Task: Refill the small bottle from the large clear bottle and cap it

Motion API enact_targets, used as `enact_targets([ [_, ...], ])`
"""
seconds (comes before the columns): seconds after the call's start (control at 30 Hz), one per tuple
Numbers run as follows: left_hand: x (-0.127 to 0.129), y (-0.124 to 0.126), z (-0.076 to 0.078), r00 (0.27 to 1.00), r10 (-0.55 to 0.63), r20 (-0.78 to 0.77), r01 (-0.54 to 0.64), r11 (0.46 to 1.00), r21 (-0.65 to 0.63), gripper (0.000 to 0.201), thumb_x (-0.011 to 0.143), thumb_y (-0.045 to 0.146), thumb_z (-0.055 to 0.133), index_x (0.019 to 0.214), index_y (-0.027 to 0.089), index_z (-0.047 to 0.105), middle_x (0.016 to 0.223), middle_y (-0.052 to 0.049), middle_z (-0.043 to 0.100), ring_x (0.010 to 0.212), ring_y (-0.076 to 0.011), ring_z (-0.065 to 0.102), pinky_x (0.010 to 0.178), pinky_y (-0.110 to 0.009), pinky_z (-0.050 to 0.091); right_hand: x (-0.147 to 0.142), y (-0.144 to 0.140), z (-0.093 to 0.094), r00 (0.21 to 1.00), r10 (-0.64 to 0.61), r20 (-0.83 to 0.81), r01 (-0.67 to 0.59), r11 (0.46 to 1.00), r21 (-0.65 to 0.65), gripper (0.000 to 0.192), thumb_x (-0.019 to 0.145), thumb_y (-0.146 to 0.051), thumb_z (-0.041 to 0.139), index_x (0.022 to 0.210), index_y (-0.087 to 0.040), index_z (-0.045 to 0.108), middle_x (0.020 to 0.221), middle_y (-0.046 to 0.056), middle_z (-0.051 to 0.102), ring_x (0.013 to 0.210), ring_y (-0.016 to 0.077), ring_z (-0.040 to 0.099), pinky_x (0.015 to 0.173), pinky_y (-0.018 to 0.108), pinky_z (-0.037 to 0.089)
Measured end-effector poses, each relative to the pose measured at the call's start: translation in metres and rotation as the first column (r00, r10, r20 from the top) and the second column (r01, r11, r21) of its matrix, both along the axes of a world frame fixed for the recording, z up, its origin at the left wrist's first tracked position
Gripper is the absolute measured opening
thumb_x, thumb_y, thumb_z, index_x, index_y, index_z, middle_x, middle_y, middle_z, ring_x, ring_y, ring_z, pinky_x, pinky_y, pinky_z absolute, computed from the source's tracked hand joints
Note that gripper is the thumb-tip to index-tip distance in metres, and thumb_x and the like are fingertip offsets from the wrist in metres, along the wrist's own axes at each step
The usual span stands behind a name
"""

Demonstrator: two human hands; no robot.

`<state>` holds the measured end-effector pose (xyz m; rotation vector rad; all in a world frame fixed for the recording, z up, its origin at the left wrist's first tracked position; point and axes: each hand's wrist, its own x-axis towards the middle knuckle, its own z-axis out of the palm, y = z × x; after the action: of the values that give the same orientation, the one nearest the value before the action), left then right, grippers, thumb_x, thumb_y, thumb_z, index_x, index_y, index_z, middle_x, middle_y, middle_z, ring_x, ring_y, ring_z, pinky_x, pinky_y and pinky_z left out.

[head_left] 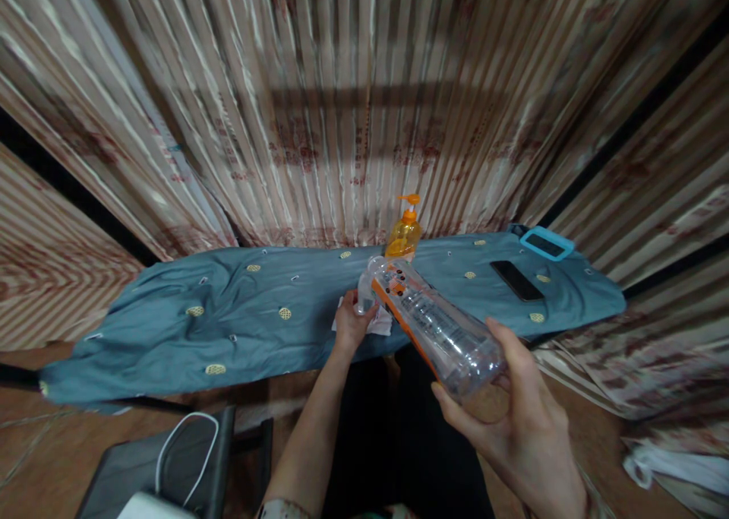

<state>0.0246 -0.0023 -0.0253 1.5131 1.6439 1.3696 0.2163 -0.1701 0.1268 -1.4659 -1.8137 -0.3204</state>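
A clear plastic bottle [441,325] with printed text and an orange stripe lies tilted across my view, its base toward me. My right hand [524,420] grips it near the base, thumb and fingers on opposite sides. At the bottle's far end, my left hand [350,325] closes its fingers on a curved clear plastic piece [365,295]; I cannot tell whether that piece is joined to the bottle. Under the left hand, a white tissue or cloth [383,322] rests on the table. Just behind the bottle stands an orange pump bottle [404,238] with yellow-orange liquid.
A blue patterned cloth [153,314] covers the long narrow table. On its right side lie a black phone [516,280] and a blue-framed object [547,244]. Curtains [319,109] hang behind. A dark stool [130,466] at lower left carries a white device with a cable [209,458].
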Motion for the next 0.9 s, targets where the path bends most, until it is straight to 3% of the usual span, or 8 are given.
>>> enact_targets([
  [0.5, -0.0007, 0.0017, -0.0041, 0.998, -0.013, 0.061, 0.013, 1.0, 0.001, 0.038, 0.067, 0.034, 0.075, 0.098, 0.02, 0.06, 0.091, -0.004, 0.07, 0.084, -0.0191, 0.066, 0.076, -0.029, 0.05, 0.0002, 0.0007, 0.0009, 1.0, 0.011, 0.001, -0.011, 1.0, 0.01, 0.079, 0.078, -0.045, 0.066, 0.143, -0.012, 0.035, 0.13, 0.016, 0.058, 0.117, 0.0277, 0.06, 0.095, 0.041, 0.055],
  [0.9, -0.001, -0.0017, 0.0029, 0.999, -0.02, 0.036, 0.019, 1.0, 0.005, 0.034, 0.068, 0.032, 0.074, 0.097, 0.019, 0.06, 0.088, -0.004, 0.07, 0.081, -0.0187, 0.066, 0.075, -0.029, 0.05, 0.0001, 0.0002, 0.0021, 1.0, 0.008, -0.004, -0.008, 1.0, -0.006, 0.079, 0.078, -0.044, 0.067, 0.142, -0.012, 0.036, 0.13, 0.016, 0.058, 0.116, 0.0275, 0.06, 0.095, 0.041, 0.055],
])
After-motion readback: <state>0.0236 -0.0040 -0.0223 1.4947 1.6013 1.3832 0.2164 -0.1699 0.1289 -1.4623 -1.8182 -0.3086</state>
